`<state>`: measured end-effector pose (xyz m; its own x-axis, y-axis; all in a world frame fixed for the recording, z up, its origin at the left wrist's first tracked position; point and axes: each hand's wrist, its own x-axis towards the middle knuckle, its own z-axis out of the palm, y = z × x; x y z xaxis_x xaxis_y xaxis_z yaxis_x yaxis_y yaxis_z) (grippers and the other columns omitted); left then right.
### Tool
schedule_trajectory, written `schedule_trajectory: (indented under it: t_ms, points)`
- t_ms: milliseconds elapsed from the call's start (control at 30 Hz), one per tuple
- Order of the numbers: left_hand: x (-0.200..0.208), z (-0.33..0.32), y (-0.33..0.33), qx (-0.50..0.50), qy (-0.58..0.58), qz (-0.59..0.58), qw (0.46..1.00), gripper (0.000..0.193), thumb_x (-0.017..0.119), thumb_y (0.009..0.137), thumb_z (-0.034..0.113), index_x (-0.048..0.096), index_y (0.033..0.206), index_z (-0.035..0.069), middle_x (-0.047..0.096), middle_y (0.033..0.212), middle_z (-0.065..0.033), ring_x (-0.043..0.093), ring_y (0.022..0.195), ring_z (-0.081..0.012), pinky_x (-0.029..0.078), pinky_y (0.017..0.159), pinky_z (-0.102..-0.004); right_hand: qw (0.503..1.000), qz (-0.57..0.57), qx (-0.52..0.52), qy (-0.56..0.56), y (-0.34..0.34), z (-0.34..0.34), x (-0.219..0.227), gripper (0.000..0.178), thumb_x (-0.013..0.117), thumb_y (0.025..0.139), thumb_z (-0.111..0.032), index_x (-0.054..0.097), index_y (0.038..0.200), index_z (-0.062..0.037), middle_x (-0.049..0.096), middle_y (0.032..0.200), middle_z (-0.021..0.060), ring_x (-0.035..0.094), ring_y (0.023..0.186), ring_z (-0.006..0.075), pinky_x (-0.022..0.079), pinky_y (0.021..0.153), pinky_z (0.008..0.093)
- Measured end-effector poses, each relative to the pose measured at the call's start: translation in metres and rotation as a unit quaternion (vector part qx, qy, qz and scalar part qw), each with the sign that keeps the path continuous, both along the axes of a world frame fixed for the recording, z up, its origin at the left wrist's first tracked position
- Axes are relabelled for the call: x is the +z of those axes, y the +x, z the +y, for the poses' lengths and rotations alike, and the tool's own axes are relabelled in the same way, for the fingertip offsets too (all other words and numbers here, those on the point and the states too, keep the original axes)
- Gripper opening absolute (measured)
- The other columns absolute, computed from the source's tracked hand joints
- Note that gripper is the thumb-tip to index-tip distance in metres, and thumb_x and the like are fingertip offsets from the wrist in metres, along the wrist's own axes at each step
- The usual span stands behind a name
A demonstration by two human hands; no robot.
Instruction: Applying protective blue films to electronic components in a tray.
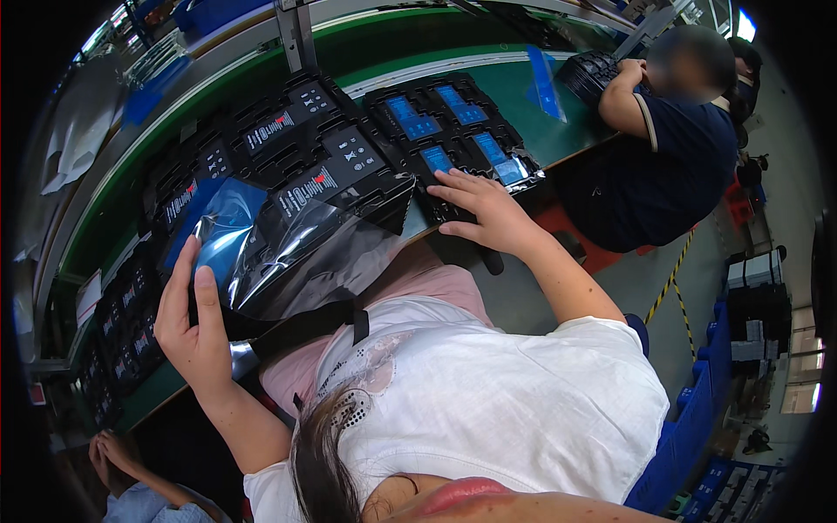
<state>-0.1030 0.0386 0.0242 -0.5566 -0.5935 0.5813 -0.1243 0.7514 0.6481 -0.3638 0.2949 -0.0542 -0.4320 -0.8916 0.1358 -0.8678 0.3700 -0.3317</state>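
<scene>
My left hand [196,336] is raised at the near edge of a black tray. Its thumb and forefinger are at the edge of a shiny clear plastic film [318,253] with a blue part [231,209], and seem to pinch it. The film drapes over the front of the tray [384,187], which holds flat black battery packs [336,166] with white and red print. My right hand [488,213] lies with fingers spread on a second black tray [427,131], its fingertips beside a blue-faced flat piece [436,159]. Several such blue pieces sit in that tray's pockets.
More trays of black packs [131,305] stand along the green bench at left. A blue film strip [545,83] lies farther right. A co-worker in a dark shirt [689,157] sits at right by stacked black trays [588,74]. Another person's hands [113,458] show at lower left.
</scene>
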Motion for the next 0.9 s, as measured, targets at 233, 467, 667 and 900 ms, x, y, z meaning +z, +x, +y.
schedule_trajectory:
  t_ms: [233, 467, 667, 900]
  points:
    - [0.001, 0.005, 0.0, 0.013, 0.003, -0.004, 1.0, 0.029, 0.057, 0.09, 0.015, 0.061, 0.114, -0.001, 0.065, 0.106, -0.0147, 0.061, 0.098, -0.0205, 0.044, 0.088, -0.0297, 0.995, 0.086, -0.023, -0.036, 0.005, -0.009, -0.023, 0.061, 0.065, 0.08, -0.035, 0.043, 0.135, -0.0169, 0.037, 0.143, 0.0057, 0.032, 0.133, 0.0268, 0.023, 0.106, 0.0506]
    - [0.0, 0.001, 0.003, 0.011, -0.002, -0.01, 1.0, 0.028, 0.056, 0.09, 0.013, 0.061, 0.113, -0.002, 0.064, 0.109, -0.0154, 0.06, 0.101, -0.0207, 0.043, 0.09, -0.0304, 0.988, 0.047, 0.007, -0.15, 0.0, -0.01, 0.028, 0.045, 0.069, 0.075, -0.018, 0.054, 0.116, -0.0075, 0.054, 0.121, 0.0133, 0.05, 0.113, 0.0301, 0.039, 0.093, 0.0433]
    - [0.001, 0.001, 0.0, -0.005, 0.013, -0.027, 1.0, 0.031, 0.05, 0.093, 0.015, 0.057, 0.119, -0.002, 0.061, 0.114, -0.0153, 0.057, 0.106, -0.0195, 0.04, 0.094, -0.0299, 0.802, 0.147, 0.306, -0.492, 0.048, -0.031, 0.128, 0.034, 0.071, 0.069, 0.002, 0.039, 0.065, -0.0079, 0.05, 0.079, 0.0128, 0.051, 0.066, 0.0244, 0.043, 0.052, 0.0325]
    - [0.0, -0.001, 0.001, 0.003, 0.001, -0.035, 0.999, 0.031, 0.05, 0.093, 0.014, 0.057, 0.119, -0.002, 0.062, 0.114, -0.0157, 0.058, 0.106, -0.0205, 0.04, 0.094, -0.0308, 0.689, 0.054, 0.385, -0.612, 0.083, -0.078, 0.141, 0.017, 0.065, 0.065, -0.006, 0.049, 0.062, -0.0118, 0.052, 0.068, 0.0032, 0.047, 0.053, 0.017, 0.035, 0.043, 0.0271]
